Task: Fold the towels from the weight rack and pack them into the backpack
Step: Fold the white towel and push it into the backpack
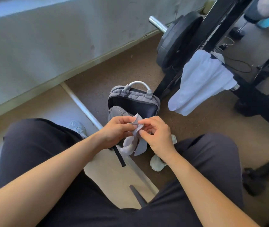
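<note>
Centre frame, above the open backpack (133, 102): left hand (114, 131) and right hand (156, 136) pinch small grey towel (134, 141). Match corners first, keep it taut, fold flat.

Black trousers (35, 145) — off-white shoes (157, 163)

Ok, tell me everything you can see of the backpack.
The backpack is grey fabric with a dark lining and a pale looped top handle. It stands upright on the floor, main compartment unzipped and gaping, front panel sagging forward. A black strap trails from its base. The left hand and right hand, holding a grey towel, hide its lower front.
</note>
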Motion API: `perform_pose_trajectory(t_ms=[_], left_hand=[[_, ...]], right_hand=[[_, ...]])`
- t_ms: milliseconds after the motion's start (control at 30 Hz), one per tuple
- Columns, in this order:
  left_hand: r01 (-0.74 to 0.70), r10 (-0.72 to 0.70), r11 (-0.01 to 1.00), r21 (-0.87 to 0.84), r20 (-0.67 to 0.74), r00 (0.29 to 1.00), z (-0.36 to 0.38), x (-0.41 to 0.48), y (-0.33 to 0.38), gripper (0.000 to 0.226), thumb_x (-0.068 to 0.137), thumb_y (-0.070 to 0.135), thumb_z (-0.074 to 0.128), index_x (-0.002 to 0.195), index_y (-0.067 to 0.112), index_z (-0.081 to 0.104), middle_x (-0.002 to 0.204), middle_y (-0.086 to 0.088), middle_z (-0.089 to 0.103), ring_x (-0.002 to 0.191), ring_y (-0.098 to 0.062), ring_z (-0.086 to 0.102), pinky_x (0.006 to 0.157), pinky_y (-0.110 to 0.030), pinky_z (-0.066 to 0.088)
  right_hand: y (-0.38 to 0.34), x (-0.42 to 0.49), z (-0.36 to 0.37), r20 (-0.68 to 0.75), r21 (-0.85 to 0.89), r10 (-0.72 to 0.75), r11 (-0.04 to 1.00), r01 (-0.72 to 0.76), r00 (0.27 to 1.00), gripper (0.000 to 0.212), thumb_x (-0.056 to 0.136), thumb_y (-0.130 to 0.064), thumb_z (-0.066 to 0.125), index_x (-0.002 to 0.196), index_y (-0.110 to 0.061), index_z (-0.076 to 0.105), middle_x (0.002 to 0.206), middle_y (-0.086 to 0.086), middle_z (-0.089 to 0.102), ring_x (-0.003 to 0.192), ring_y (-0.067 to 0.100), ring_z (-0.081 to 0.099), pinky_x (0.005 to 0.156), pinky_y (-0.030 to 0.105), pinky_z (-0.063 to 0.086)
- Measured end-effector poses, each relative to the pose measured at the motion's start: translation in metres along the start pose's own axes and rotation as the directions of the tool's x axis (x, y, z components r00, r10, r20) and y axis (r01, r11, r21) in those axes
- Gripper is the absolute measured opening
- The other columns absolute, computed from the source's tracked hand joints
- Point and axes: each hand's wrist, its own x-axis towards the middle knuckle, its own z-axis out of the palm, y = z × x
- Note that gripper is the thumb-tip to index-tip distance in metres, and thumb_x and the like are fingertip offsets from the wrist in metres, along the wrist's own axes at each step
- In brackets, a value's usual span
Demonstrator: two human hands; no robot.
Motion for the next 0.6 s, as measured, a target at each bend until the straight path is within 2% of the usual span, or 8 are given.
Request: perform_pose_trajectory(t_ms=[67, 167, 267, 333, 367, 433, 500, 600], left_hand=[[-0.002, 0.001, 0.999, -0.038, -0.019, 1.0, 0.001, 0.002, 0.0, 0.026, 0.098, -0.007, 0.058, 0.123, -0.006, 0.066, 0.103, -0.014, 0.073, 0.088, -0.018, 0.073, 0.079, -0.023, 0.06], [-0.021, 0.018, 0.999, -0.047, -0.059, 0.998, 0.003, 0.004, -0.001, 0.013, 0.097, -0.002, 0.063, 0.107, 0.006, 0.068, 0.093, -0.012, 0.071, 0.082, -0.017, 0.069, 0.077, -0.022, 0.058], [-0.048, 0.042, 0.998, -0.04, -0.133, 0.99, 0.006, 0.004, 0.001, 0.009, 0.098, 0.001, 0.064, 0.097, 0.009, 0.068, 0.086, -0.008, 0.071, 0.077, -0.015, 0.068, 0.07, -0.019, 0.057], [-0.071, 0.07, 0.997, -0.001, -0.183, 0.981, 0.006, 0.003, 0.001, 0.005, 0.097, 0.003, 0.066, 0.097, 0.007, 0.07, 0.088, -0.009, 0.072, 0.08, -0.017, 0.068, 0.071, -0.023, 0.057], [-0.077, 0.08, 0.997, 0.02, -0.202, 0.976, 0.005, 0.002, 0.001, 0.003, 0.096, 0.005, 0.068, 0.098, 0.005, 0.071, 0.091, -0.011, 0.072, 0.085, -0.021, 0.067, 0.075, -0.027, 0.056], [-0.086, 0.096, 0.995, 0.058, -0.209, 0.973, 0.004, 0.001, 0.0, 0.013, 0.092, 0.016, 0.077, 0.1, 0.005, 0.076, 0.095, -0.017, 0.071, 0.089, -0.03, 0.062, 0.082, -0.042, 0.05], [-0.068, 0.086, 0.992, 0.109, -0.169, 0.982, 0.004, 0.0, -0.001, 0.026, 0.087, 0.028, 0.081, 0.105, 0.009, 0.079, 0.1, -0.022, 0.072, 0.09, -0.033, 0.059, 0.082, -0.05, 0.044], [-0.1, 0.112, 0.984, 0.144, -0.08, 0.99, 0.007, -0.003, -0.001, 0.026, 0.097, 0.017, 0.07, 0.118, 0.003, 0.075, 0.116, -0.021, 0.075, 0.105, -0.032, 0.069, 0.095, -0.046, 0.052]], right_hand=[[0.001, 0.001, -0.002, -0.032, -0.059, -0.054, 0.997, 0.052, 0.998, 0.023, 0.081, -0.009, 0.082, 0.101, -0.02, 0.076, 0.1, -0.001, 0.064, 0.093, 0.004, 0.063, 0.075, 0.01, 0.053], [0.003, 0.003, -0.007, -0.074, -0.11, -0.109, 0.989, 0.1, 0.991, 0.014, 0.079, -0.013, 0.084, 0.09, -0.017, 0.077, 0.095, -0.001, 0.062, 0.089, 0.007, 0.061, 0.07, 0.012, 0.051], [0.004, 0.003, -0.009, -0.068, -0.165, -0.146, 0.977, 0.134, 0.987, 0.01, 0.08, -0.018, 0.083, 0.085, -0.019, 0.075, 0.099, -0.009, 0.062, 0.098, 0.004, 0.056, 0.081, 0.014, 0.047], [0.001, 0.002, -0.014, -0.014, -0.116, -0.091, 0.989, 0.089, 0.996, 0.007, 0.085, -0.018, 0.079, 0.087, -0.02, 0.073, 0.098, -0.014, 0.066, 0.1, 0.003, 0.058, 0.086, 0.018, 0.047], [-0.001, 0.001, -0.016, 0.022, -0.073, -0.046, 0.996, 0.047, 0.999, 0.006, 0.087, -0.017, 0.076, 0.089, -0.019, 0.072, 0.093, -0.014, 0.067, 0.095, 0.005, 0.061, 0.082, 0.02, 0.05], [-0.005, -0.002, -0.019, 0.075, 0.018, -0.002, 1.0, 0.001, 0.997, 0.004, 0.09, -0.014, 0.073, 0.092, -0.016, 0.071, 0.085, -0.01, 0.069, 0.084, 0.009, 0.064, 0.074, 0.024, 0.054], [-0.008, -0.004, -0.019, 0.076, 0.09, -0.013, 0.996, 0.006, 0.997, 0.004, 0.09, -0.012, 0.073, 0.093, -0.013, 0.071, 0.083, -0.006, 0.07, 0.08, 0.011, 0.066, 0.071, 0.026, 0.055], [-0.005, 0.0, -0.016, 0.017, 0.058, -0.031, 0.998, 0.03, 0.999, 0.006, 0.089, -0.014, 0.075, 0.091, -0.014, 0.07, 0.089, -0.004, 0.066, 0.079, 0.012, 0.063, 0.07, 0.022, 0.052]])
